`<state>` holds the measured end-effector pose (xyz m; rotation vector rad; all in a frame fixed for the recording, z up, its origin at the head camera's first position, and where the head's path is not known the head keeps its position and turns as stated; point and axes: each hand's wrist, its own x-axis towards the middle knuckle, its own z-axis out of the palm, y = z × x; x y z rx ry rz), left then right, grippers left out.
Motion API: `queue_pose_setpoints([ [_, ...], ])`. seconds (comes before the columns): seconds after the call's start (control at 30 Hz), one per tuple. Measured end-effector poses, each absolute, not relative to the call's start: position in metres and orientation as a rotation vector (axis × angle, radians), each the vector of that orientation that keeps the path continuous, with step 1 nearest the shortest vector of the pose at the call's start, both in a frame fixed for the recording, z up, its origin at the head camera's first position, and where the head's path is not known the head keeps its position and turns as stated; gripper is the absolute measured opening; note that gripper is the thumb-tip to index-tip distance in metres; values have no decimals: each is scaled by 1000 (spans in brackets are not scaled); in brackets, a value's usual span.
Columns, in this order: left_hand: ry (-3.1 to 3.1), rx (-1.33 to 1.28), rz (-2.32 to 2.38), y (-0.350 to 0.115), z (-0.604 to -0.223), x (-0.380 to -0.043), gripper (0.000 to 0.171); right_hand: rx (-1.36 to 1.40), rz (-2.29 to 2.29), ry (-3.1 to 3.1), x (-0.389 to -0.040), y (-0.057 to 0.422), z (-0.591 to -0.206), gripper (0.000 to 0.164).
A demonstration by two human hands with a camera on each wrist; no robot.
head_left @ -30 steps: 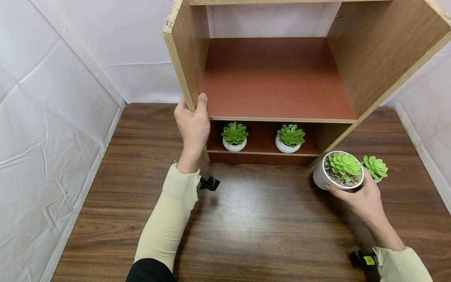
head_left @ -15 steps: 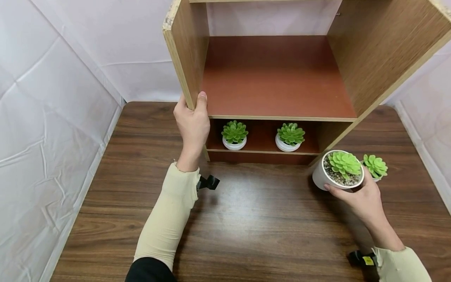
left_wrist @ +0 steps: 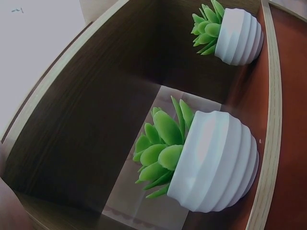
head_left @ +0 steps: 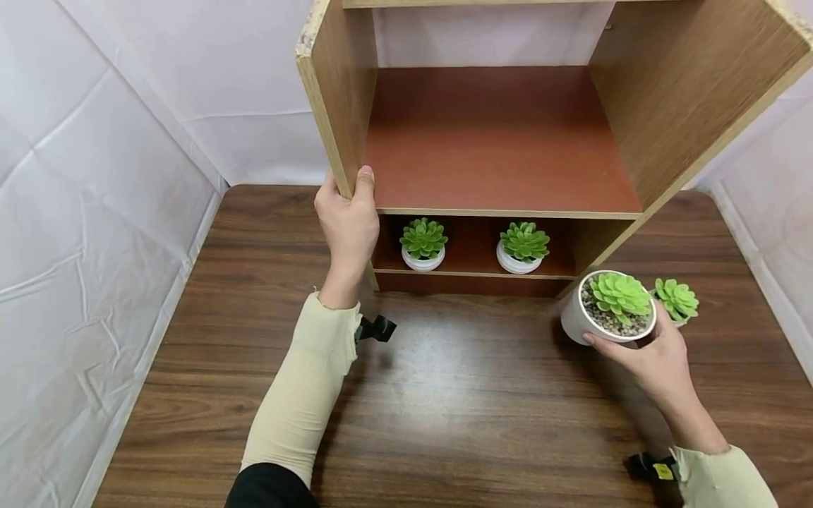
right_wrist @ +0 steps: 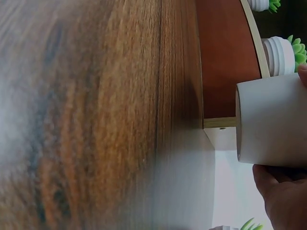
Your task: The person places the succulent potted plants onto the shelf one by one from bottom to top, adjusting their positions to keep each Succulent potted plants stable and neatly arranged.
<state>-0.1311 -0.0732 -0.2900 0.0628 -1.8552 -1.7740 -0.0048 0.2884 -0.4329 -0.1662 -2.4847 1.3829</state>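
My left hand [head_left: 349, 229] grips the front edge of the left side panel [head_left: 333, 106] of a wooden shelf, thumb on the inner face. At the right, my right hand [head_left: 663, 363] holds a potted succulent [head_left: 579, 321] by its smooth white pot. In the right wrist view the pot [right_wrist: 273, 122] is raised above the table, near the shelf's lower front corner. Two smaller succulents in ribbed white pots, a left one [head_left: 424, 243] and a right one [head_left: 524, 245], stand in the low compartment. Another succulent [head_left: 676, 300] is partly hidden behind my right hand.
The shelf's wide reddish-brown board [head_left: 502, 141] lies above the low compartment, with the right side panel [head_left: 705, 92] beside it. A dark wooden table [head_left: 444, 409] carries the shelf. White sheeting [head_left: 95, 247] hangs at the left, back and right.
The potted succulent in my right hand has shifted very slightly left. My left hand keeps its grip on the side panel.
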Motion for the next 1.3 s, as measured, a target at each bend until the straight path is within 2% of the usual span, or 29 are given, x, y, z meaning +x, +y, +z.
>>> queue_pose_setpoints([
  [0.23, -1856, 63, -1773, -73, -291, -132, 12, -189, 1385, -2472, -2, 286, -430, 87],
  [0.47, -1855, 71, -1769, -74, -291, -131, 12, -179, 1437, -2442, 2, 271, -408, 84],
  [0.83, -1856, 78, -1775, -74, -292, -131, 11, -142, 1437, -2447, -1, 273, -415, 88],
  [1.3, -1850, 66, -1774, -73, -290, -131, 12, -91, 1483, -2387, 3, 245, -378, 87],
])
